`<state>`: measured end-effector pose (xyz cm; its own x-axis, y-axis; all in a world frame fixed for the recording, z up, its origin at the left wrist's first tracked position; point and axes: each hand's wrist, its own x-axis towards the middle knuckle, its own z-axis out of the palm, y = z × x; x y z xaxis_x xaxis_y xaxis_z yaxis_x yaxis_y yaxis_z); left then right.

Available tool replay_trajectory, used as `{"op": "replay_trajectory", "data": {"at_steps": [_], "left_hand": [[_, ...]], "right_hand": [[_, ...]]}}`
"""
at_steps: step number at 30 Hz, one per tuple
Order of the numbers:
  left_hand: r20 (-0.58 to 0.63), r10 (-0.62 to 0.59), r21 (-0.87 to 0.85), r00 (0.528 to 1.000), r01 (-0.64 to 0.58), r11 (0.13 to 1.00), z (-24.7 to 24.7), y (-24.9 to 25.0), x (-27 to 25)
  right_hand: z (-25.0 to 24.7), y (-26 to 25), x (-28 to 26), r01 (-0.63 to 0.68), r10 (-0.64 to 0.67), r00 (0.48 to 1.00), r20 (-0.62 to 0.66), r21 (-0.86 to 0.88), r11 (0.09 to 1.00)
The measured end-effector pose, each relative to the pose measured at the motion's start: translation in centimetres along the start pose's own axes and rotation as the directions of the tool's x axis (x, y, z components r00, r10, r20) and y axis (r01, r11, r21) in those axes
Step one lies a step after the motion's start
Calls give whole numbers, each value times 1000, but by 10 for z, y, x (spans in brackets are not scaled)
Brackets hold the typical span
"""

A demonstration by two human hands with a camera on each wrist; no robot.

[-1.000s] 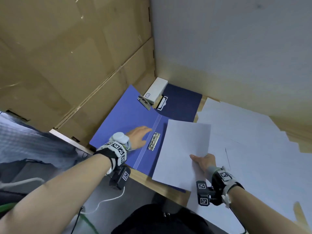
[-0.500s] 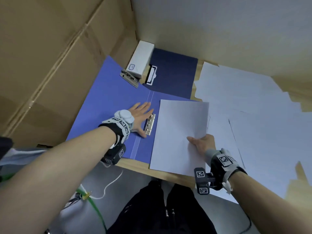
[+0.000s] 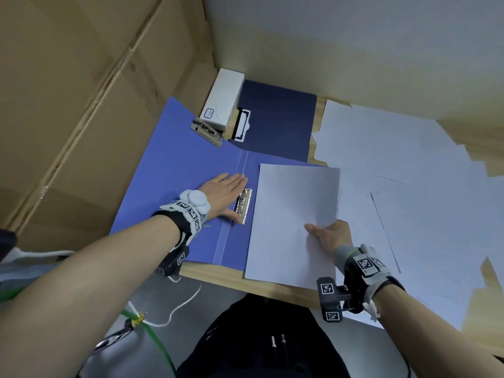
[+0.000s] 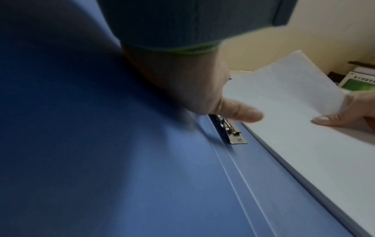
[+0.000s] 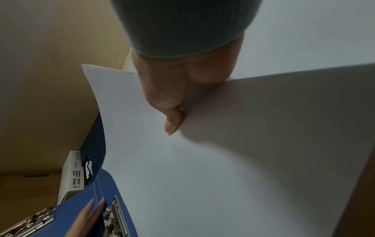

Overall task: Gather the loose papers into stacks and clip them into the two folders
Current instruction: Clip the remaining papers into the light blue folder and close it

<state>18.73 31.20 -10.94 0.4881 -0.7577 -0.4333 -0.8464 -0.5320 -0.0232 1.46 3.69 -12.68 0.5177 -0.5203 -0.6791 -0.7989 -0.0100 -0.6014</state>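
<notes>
The left hand (image 3: pixel 223 193) lies flat with straight fingers on the open blue folder (image 3: pixel 174 170), its thumb beside the metal clip (image 3: pixel 243 205). The right hand (image 3: pixel 331 236) pinches a stack (image 3: pixel 291 214) of white sheets, resting on the folder's right half just beside the clip. More loose papers (image 3: pixel 409 173) cover the tabletop (image 3: pixel 218 274) to the right, and a darker folder (image 3: pixel 278 121) lies behind.

An office desk (image 3: pixel 218 276): folders (image 3: pixel 169 170), loose papers (image 3: pixel 395 148), cardboard boxes (image 3: pixel 81 91) alongside.
</notes>
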Motion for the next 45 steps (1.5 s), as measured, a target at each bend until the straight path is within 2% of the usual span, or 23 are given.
{"op": "replay_trajectory", "data": {"at_steps": [3,6,8,11,15,23,25,29,32,38,42,45], "left_hand": [[-83,-36,-159,996,22,987,-8,-5,-5],[-190,-167,-366,967,88,927,-14,-2,1],[-215,-258,-486,942,126,865,-15,2,11],[-157,-365,-628,918,192,754,-23,4,21],[-56,-395,-721,917,236,651,-26,-3,25],[20,-378,-765,926,257,591,-35,-6,13],[31,-348,-748,937,253,613,-38,-4,7],[49,-180,-642,982,169,748,-50,4,-11],[101,-95,-559,990,136,818,-50,7,-19],[121,-30,-616,992,99,781,-42,5,-24],[121,-63,-669,991,128,732,-33,8,-21],[137,-54,-667,989,132,734,-26,8,-17]], "right_hand": [[-1,-3,-3,16,-16,1000,9,31,999],[-2,-3,-10,11,-13,1000,25,84,996],[-3,-4,-15,-2,-3,999,33,140,990],[2,-8,-15,-4,0,1000,23,168,986],[18,-15,-4,-27,25,999,22,125,992],[31,-16,4,-65,66,998,22,-43,997],[33,-16,2,-76,78,997,28,-63,995],[34,-29,-5,-81,84,996,26,-96,992],[32,-30,-9,-55,55,998,4,-1,998],[19,-17,-5,50,-46,997,-67,63,997],[21,-12,-2,64,-62,994,-89,13,998],[22,-13,1,62,-65,993,-100,-34,998]]}}
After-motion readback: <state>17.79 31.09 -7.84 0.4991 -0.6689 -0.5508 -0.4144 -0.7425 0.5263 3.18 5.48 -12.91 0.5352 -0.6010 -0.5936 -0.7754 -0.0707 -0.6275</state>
